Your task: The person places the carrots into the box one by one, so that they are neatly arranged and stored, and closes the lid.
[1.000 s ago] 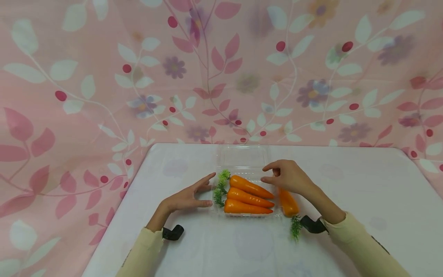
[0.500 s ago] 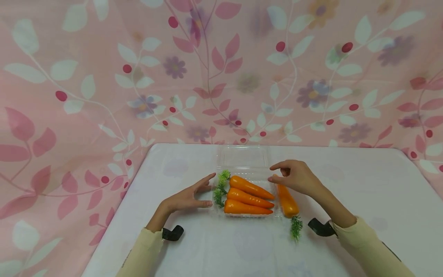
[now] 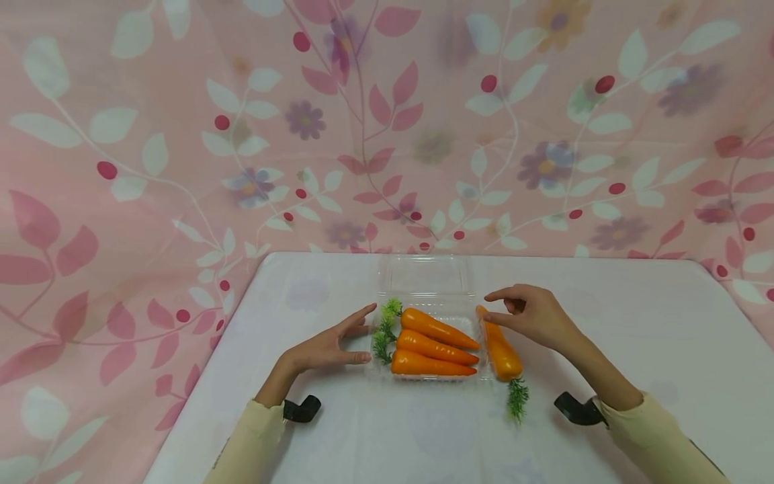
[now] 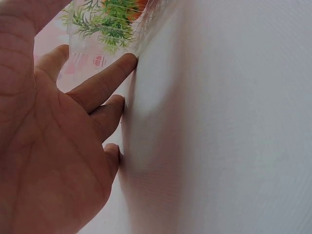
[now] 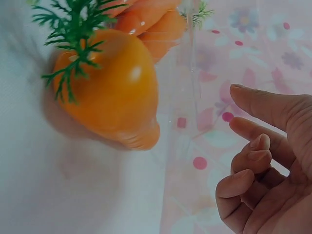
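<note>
Three orange toy carrots (image 3: 435, 345) lie side by side in a clear plastic box (image 3: 444, 310), their green tops (image 3: 384, 333) at its left end. The box's hinged lid (image 3: 426, 274) is folded back. My left hand (image 3: 325, 345) rests beside the box's left end with fingers spread; in the left wrist view, this hand (image 4: 58, 141) has its fingertips low by the cloth. Another carrot (image 3: 503, 357) lies outside, along the right wall, green top toward me. Over its thin tip is my right hand (image 3: 535, 316), holding nothing, thumb and forefinger apart, as the right wrist view of the hand (image 5: 278, 161) confirms.
A white cloth (image 3: 387, 437) covers the table. Behind it hangs a pink floral curtain (image 3: 387, 134). A black wrist camera sits on each sleeve, the left camera (image 3: 304, 408) and the right camera (image 3: 578, 409) both just above the table.
My right hand has moved right, from over the box's right edge to the outer carrot, uncovering the carrot's tip. The left hand and the carrots stay in place.
</note>
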A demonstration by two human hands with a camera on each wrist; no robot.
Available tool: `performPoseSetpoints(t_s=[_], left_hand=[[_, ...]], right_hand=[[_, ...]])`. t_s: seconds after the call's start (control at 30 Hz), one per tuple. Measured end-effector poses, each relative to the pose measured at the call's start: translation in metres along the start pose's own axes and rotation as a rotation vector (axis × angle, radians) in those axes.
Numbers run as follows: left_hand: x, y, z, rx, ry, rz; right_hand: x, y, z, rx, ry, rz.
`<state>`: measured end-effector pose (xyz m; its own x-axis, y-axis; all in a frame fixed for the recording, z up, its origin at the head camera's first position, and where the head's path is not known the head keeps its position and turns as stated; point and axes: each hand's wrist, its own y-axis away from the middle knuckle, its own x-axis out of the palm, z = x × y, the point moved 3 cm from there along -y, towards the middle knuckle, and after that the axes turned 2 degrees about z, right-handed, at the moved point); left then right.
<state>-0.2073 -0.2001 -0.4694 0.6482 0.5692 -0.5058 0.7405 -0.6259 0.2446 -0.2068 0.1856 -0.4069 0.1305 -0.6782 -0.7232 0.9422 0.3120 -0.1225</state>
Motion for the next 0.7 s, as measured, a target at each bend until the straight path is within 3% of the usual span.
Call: performPoseSetpoints(t_s=[0.43,0.7], left_hand=[[0.000,-0.001,0.002,-0.002,-0.004,-0.006],[-0.001,-0.001,0.003,0.008,-0.007,-0.012]], right_hand=[[0.001,0.012,-0.012,0.013,-0.018,0.010],[0.003,0.018,-0.020,0.059,-0.009,0.060]])
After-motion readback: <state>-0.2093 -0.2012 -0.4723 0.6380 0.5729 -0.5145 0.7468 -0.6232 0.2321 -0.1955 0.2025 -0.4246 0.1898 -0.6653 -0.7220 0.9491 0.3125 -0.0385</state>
